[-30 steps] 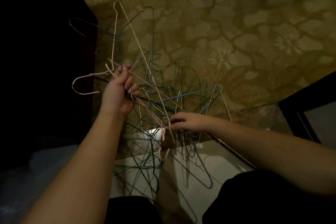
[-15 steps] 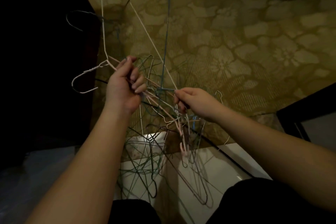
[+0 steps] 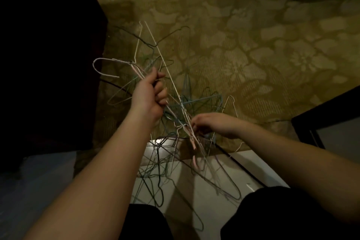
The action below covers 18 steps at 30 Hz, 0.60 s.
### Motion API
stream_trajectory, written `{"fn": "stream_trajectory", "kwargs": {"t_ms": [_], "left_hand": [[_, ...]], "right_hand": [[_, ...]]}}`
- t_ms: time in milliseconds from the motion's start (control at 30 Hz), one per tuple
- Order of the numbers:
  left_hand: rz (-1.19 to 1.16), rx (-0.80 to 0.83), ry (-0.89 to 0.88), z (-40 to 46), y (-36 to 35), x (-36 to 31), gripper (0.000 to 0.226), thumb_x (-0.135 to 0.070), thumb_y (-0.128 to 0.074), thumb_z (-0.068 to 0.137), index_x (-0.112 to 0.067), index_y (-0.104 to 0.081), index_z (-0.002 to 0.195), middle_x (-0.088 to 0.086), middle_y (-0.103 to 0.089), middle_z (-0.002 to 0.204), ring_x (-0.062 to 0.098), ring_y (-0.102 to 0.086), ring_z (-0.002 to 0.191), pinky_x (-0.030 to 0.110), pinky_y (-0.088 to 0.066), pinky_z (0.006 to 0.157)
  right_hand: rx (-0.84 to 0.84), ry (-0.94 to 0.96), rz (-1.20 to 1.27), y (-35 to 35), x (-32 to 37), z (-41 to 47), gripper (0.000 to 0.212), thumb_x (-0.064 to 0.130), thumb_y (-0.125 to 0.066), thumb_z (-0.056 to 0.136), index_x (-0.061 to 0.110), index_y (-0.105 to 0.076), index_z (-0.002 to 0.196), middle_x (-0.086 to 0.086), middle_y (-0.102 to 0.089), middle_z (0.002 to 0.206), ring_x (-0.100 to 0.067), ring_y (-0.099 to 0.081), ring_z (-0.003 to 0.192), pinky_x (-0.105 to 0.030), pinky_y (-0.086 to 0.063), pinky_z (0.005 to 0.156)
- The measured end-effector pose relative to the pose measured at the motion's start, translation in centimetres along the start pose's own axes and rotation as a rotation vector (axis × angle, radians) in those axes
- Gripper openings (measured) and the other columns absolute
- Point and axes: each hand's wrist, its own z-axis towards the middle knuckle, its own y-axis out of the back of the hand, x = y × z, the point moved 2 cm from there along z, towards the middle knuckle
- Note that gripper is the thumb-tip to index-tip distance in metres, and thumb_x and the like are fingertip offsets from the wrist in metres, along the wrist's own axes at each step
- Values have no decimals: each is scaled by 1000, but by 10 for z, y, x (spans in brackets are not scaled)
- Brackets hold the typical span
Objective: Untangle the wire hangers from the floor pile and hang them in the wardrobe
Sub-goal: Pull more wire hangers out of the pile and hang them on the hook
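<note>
While the left hand (image 3: 149,95) grips the pale pink wire hanger (image 3: 109,67) near its neck to lift it, the right hand (image 3: 211,124) pinches crossing wires just below, seemingly to free a snag. Beneath both hands hangs the tangled pile of thin dark wire hangers (image 3: 165,163); patterned carpet (image 3: 253,45) beyond them offers open room.

Tangle of wire hangers (image 3: 187,115): strands overlap too densely to count or trace singly. Left hand (image 3: 150,95) fist covers the wires it grips. Right hand (image 3: 210,122) fingertips blurred, so its pinch point on the pink hanger (image 3: 191,138) is unclear. Dark furniture (image 3: 48,54) at left is black, no detail. Dark frame (image 3: 321,115) is cut by the right edge. Both forearms run off the bottom.
</note>
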Motion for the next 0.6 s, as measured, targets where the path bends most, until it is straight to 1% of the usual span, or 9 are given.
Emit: {"fn": "stream_trajectory", "kwargs": {"t_ms": [67,100,200,300,367,433,500,533,600], "left_hand": [[-6,22,26,3,6,0,30,-36,-44,103,-17,-52,82,-9,-24,43,4,-18,33,18,-9,38],[-6,37,36,4,7,-1,30,-36,-44,103,-18,-51,80,-9,-23,42,4,-17,33,18,-7,40],[-18,73,51,7,13,-4,30,-37,-43,102,-18,-51,80,-9,-22,43,4,-16,33,18,-5,41],[-24,105,54,7,19,-3,31,-36,-42,103,-19,-51,78,-9,-22,42,4,-17,31,15,-11,34],[-4,118,55,6,21,-4,33,-37,-41,103,-19,-51,77,-9,-22,41,4,-17,30,13,-13,33],[20,131,61,5,22,-5,34,-37,-39,103,-19,-51,77,-9,-22,40,3,-17,30,14,-11,35],[30,154,70,3,23,-7,35,-38,-38,103,-19,-51,77,-9,-22,40,3,-17,29,14,-11,36],[31,168,76,2,23,-7,35,-38,-38,103,-19,-52,77,-9,-23,40,3,-17,29,14,-11,36],[41,195,82,0,23,-7,35,-38,-39,102,-19,-53,76,-9,-23,40,3,-17,30,14,-10,37]], "right_hand": [[73,1,-77,-6,-11,0,27,12,-50,96,32,-68,103,9,-68,106,-11,-63,103,-29,-46,97],[84,11,-121,-6,-14,0,27,14,-54,96,37,-68,103,14,-66,108,-9,-61,107,-28,-44,99],[72,20,-224,-7,-16,0,16,35,-58,96,41,-66,108,22,-62,110,0,-56,104,-23,-39,93],[64,47,-283,-14,-19,5,9,45,-56,95,45,-64,99,19,-63,101,-3,-58,95,-29,-42,88],[83,72,-336,-22,-16,9,9,45,-53,96,43,-62,94,17,-63,96,-4,-58,91,-28,-44,84],[67,94,-365,-30,-13,13,12,42,-51,98,39,-61,92,16,-62,90,-3,-58,84,-25,-44,76],[-18,134,-365,-32,-5,18,12,36,-49,100,31,-60,95,14,-60,85,-4,-56,76,-25,-43,68],[-78,160,-332,-31,-1,19,11,33,-49,100,29,-59,97,13,-60,84,-4,-56,73,-25,-44,67],[-160,195,-186,-30,8,25,10,28,-48,101,27,-56,95,11,-61,82,-4,-59,70,-26,-49,67]]}}
